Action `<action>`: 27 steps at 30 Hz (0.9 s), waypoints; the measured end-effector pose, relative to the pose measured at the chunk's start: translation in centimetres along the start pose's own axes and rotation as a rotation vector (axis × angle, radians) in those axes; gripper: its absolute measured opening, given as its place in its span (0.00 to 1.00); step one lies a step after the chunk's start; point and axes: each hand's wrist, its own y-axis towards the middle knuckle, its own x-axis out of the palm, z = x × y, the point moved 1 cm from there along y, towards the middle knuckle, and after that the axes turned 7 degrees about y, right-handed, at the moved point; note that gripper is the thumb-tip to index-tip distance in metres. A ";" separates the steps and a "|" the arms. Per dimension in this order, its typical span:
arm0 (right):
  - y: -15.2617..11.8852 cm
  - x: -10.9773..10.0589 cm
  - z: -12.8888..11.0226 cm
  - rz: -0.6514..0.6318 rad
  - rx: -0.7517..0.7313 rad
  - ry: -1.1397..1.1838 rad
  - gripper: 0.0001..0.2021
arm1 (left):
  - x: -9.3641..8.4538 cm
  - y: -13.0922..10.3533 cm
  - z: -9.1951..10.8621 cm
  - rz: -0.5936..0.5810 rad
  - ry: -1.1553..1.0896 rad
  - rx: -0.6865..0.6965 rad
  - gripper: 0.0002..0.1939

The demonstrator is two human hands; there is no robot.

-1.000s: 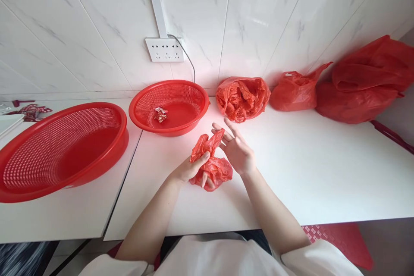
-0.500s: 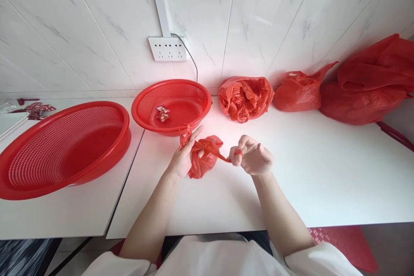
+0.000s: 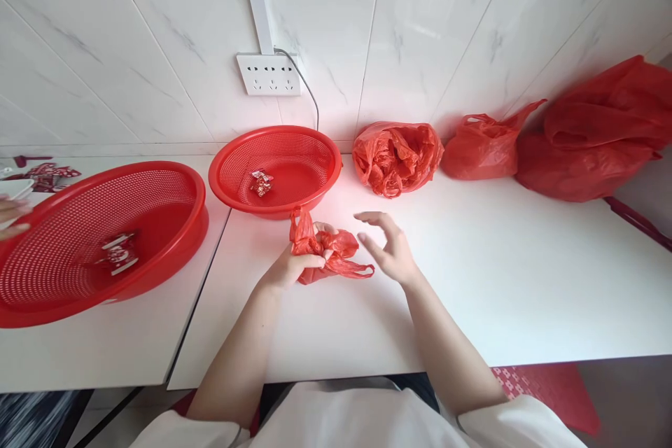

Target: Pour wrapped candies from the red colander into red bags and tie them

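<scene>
A small red plastic bag (image 3: 344, 246) with loop handles is gathered in my left hand (image 3: 297, 264), whose fingers close round its neck just above the white table. One handle loop points right, toward my right hand (image 3: 391, 252). That hand is apart from the bag, its thumb and fingers spread with nothing between them. Right behind the bag stands a red perforated basket (image 3: 315, 185) with a few small printed packets (image 3: 261, 183) in it. What the bag holds is hidden.
A larger red basket (image 3: 173, 185) on the left contains printed packets (image 3: 120, 253); another person's hand (image 3: 11, 213) is at its far-left rim. Along the wall sit a bundle of crumpled red bags (image 3: 397, 157), a tied red bag (image 3: 483, 150) and a big red sack (image 3: 582, 147). A socket strip (image 3: 269, 75) is on the wall.
My right hand has let go of the bag's handle and opened. My left hand has turned over the bag's neck. Packets have appeared in the large basket, and another person's hand at the left.
</scene>
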 end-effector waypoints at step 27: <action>-1.0 4.1 1.3 -0.353 0.078 0.045 0.10 | 0.2 1.5 -2.9 0.489 0.742 0.392 0.11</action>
